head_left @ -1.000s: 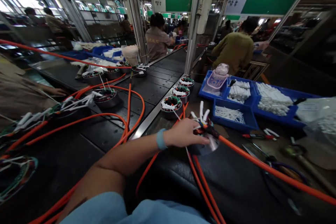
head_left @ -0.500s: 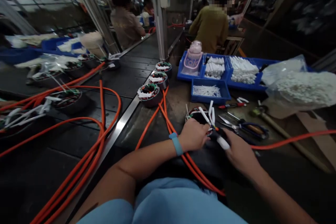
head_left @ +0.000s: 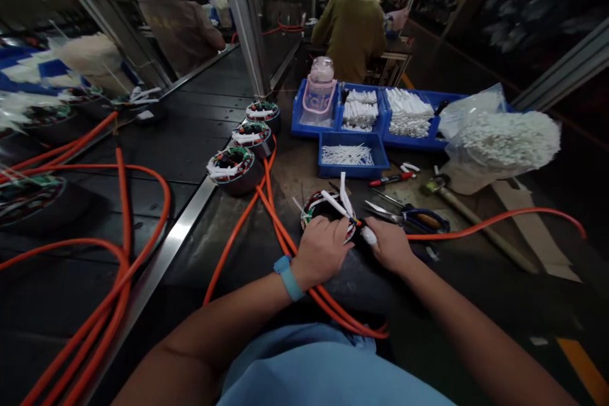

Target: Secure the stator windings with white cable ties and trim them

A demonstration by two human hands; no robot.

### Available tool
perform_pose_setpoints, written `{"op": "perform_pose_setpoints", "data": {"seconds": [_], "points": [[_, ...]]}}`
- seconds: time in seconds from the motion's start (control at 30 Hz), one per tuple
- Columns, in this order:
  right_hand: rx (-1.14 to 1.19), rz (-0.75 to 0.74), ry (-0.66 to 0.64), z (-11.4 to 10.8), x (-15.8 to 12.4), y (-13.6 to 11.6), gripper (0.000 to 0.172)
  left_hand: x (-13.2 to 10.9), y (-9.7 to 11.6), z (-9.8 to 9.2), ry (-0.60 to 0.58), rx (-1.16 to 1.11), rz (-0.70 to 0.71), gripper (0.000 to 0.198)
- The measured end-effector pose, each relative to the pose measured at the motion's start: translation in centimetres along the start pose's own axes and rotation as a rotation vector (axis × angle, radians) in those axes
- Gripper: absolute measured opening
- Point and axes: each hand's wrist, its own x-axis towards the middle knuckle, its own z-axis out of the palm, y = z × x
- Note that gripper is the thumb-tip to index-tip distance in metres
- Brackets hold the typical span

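A round wound motor stator (head_left: 309, 206) lies on the bench in front of me, with white sleeves (head_left: 343, 193) sticking up from its rim. My left hand (head_left: 326, 250) is closed at the stator's near right side, its fingertips pinching thin coloured wires (head_left: 354, 222). Close beside it, my right hand (head_left: 390, 244) is wrapped round a dark cable end, where a white sleeve (head_left: 368, 236) shows by the thumb. From behind that hand an orange cable (head_left: 480, 231) runs off to the right. My fingers partly hide the join between wires and cable.
Scissors (head_left: 385, 212), a red marker (head_left: 392, 179) and a hammer (head_left: 480, 222) lie to the right. Blue bins (head_left: 352, 171) of white sleeves and a plastic bag (head_left: 509, 146) stand behind. Several stators (head_left: 235, 171) with orange cables (head_left: 233, 241) line the left. Two co-workers (head_left: 349, 32) sit farther back.
The view has swung to the right, so the bench things sit farther left. My right hand has come nearer my left, and the white sleeve by its thumb now lies closer to the stator.
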Motion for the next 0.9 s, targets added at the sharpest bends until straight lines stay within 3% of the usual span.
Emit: {"op": "perform_pose_setpoints", "data": {"seconds": [0.07,0.1,0.17,0.23,0.27,0.33,0.43,0.57,0.9], "points": [[0.204,-0.046,0.038,-1.7,0.6,1.5,0.025,-0.3,-0.4,0.3,0.084,-0.018,0.082,0.033],[0.278,-0.017,0.132,-3.0,1.0,2.8,0.022,-0.3,-0.6,0.5,0.116,-0.023,0.115,0.030],[0.275,0.192,0.486,-6.3,1.8,6.5,0.020,-0.3,-0.9,0.7,0.164,-0.035,0.148,0.025],[0.054,0.506,0.880,-9.8,2.4,10.8,0.022,-0.1,-1.1,0.9,0.206,-0.065,0.153,0.023],[-0.068,0.602,0.966,-11.4,2.6,12.9,0.027,0.1,-1.1,1.0,0.223,-0.078,0.154,0.022],[-0.231,0.664,0.954,-13.9,3.0,16.2,0.039,0.3,-1.0,1.1,0.256,-0.090,0.151,0.021],[-0.468,0.678,0.772,-15.8,3.8,18.6,0.042,0.4,-0.9,1.1,0.303,-0.080,0.144,0.020],[-0.519,0.695,0.728,-16.1,4.5,19.2,0.026,0.3,-0.9,1.4,0.325,-0.070,0.145,0.023],[-0.358,0.740,0.761,-16.9,5.0,18.9,0.025,0.0,-0.7,1.5,0.309,-0.065,0.119,0.018]]}}
